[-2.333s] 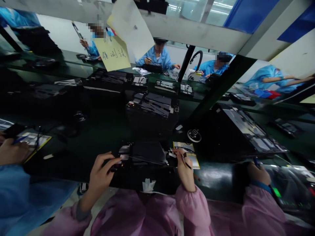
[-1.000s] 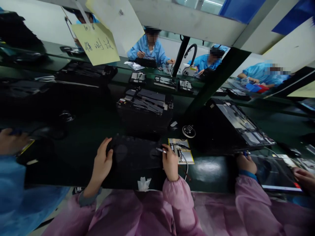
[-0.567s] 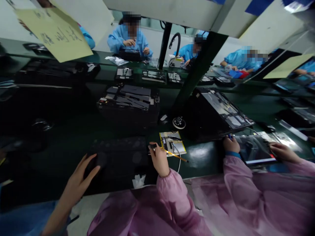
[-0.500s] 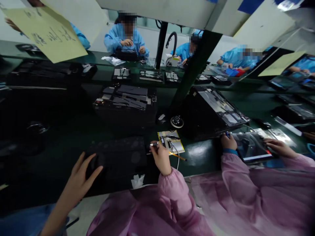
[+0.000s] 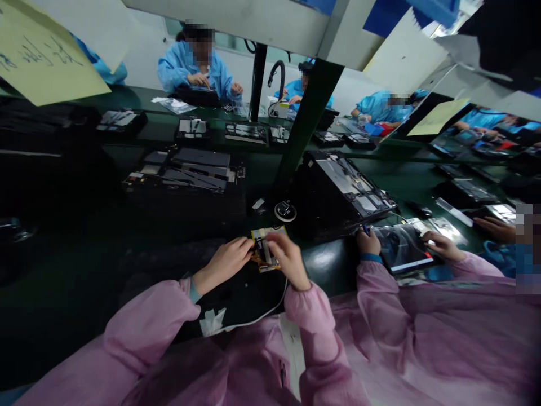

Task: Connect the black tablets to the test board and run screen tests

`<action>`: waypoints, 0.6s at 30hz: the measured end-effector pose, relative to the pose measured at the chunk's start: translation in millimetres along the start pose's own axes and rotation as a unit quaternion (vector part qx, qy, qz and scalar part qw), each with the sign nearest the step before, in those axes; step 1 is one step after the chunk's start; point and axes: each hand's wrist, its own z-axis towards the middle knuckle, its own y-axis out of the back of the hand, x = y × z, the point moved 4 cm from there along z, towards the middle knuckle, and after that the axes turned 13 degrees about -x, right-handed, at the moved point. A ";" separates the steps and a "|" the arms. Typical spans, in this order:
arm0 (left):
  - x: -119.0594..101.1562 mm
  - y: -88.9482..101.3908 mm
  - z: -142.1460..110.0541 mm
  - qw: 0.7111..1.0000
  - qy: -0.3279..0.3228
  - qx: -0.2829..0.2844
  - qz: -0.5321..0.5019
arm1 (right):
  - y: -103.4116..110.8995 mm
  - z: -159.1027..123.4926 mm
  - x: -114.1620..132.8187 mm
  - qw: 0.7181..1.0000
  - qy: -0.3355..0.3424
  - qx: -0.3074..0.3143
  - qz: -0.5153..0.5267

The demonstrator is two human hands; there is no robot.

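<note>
In the head view, a thin yellow-edged panel lies on the dark bench, between the person's two hands. The left hand comes in from the left with its fingers bunched together, tips at the panel's left edge; whether they pinch anything cannot be told. The right hand is over the panel's right part, fingers curled and blurred, so their grip cannot be told either. A white cable curves from below the right hand toward a crumpled white scrap at the bench's near edge. Beyond the panel sits a round white object, between a left stack of dark cases and a right stack of dark cases. To the right, a pink-sleeved neighbour's hands are at a tablet. Across the bench, past a dark green post, people in blue coats sit working; a yellow note hangs at upper left.
</note>
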 end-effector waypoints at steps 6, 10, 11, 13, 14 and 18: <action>13.9 0.3 -0.3 0.993 0.062 -0.035 -0.091 | 12.3 84.3 -40.4 0.961 0.115 -0.113 -0.224; 17.5 -1.0 -0.2 0.984 0.092 -0.043 -0.146 | -4.2 99.0 -75.0 0.950 0.096 -0.086 -0.284; 17.6 -0.9 -0.5 0.983 0.094 -0.045 -0.150 | -4.0 97.9 -79.1 0.949 0.098 -0.089 -0.286; 16.9 -0.2 -1.1 0.983 0.091 -0.048 -0.155 | -0.3 94.4 -82.9 0.950 0.107 -0.089 -0.281; 16.4 0.4 -1.3 0.983 0.088 -0.048 -0.157 | 2.5 92.9 -83.5 0.950 0.109 -0.087 -0.278; 16.1 2.6 -1.0 0.982 0.083 -0.055 -0.162 | 10.3 91.2 -83.5 0.952 0.105 -0.082 -0.274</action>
